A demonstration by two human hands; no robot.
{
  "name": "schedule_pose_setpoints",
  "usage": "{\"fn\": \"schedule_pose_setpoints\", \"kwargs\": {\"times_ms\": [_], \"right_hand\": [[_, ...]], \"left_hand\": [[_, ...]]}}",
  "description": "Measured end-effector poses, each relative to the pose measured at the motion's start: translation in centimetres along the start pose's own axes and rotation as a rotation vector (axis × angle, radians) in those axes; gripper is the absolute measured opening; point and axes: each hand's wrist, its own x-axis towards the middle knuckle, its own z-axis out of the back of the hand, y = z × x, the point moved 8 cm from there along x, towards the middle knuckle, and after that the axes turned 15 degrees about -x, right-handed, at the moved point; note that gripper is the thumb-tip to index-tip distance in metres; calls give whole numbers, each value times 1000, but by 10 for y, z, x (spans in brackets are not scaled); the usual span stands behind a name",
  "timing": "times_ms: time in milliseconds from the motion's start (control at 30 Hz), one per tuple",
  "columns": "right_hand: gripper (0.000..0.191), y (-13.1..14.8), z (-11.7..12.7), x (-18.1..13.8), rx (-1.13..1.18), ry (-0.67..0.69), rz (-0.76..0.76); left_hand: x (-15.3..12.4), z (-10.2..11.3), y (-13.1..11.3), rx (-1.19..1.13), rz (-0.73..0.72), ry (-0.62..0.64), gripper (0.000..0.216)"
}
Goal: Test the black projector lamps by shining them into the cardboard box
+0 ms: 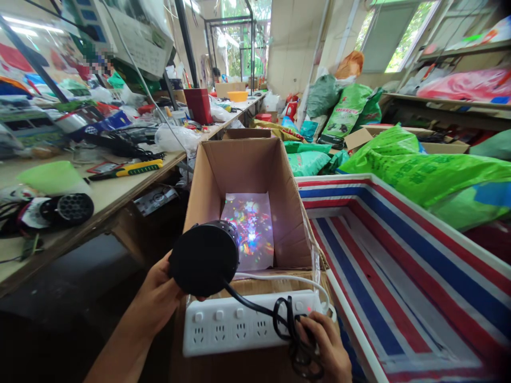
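My left hand (159,295) is wrapped round a black, round-based projector lamp (203,258), its flat bottom facing me. Coloured specks of light fall from it onto a white sheet of paper (259,229) inside an open cardboard box (293,234). A black cord (255,306) runs from the lamp to a bundled loop by my right hand (325,346). The fingers of that hand close on the black plug (300,321) at the right end of a white power strip (227,324). A small red light glows on the strip.
At left a workbench (120,189) carries a yellow-handled tool (139,167), another black lamp (72,208) and many loose parts. A striped, fabric-lined bin (383,266) stands at right. Green bags (431,165) lie beyond it.
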Motion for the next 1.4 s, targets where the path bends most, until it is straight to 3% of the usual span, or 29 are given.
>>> {"fn": "schedule_pose_setpoints", "kwargs": {"times_ms": [433, 700, 967, 1200, 1400], "right_hand": [[20, 1, 2, 3, -50, -9, 27], [19, -4, -2, 0, -23, 7, 9], [19, 4, 4, 6, -109, -33, 176], [19, 3, 4, 5, -109, -22, 163], [18, 2, 5, 5, -131, -14, 152]], "left_hand": [[-7, -8, -3, -88, 41, 15, 44], [-8, -10, -3, 8, 40, 73, 38], [-11, -13, -5, 63, 39, 118, 38], [-11, -12, -6, 53, 33, 90, 37], [-14, -22, -9, 30, 44, 100, 35]]}}
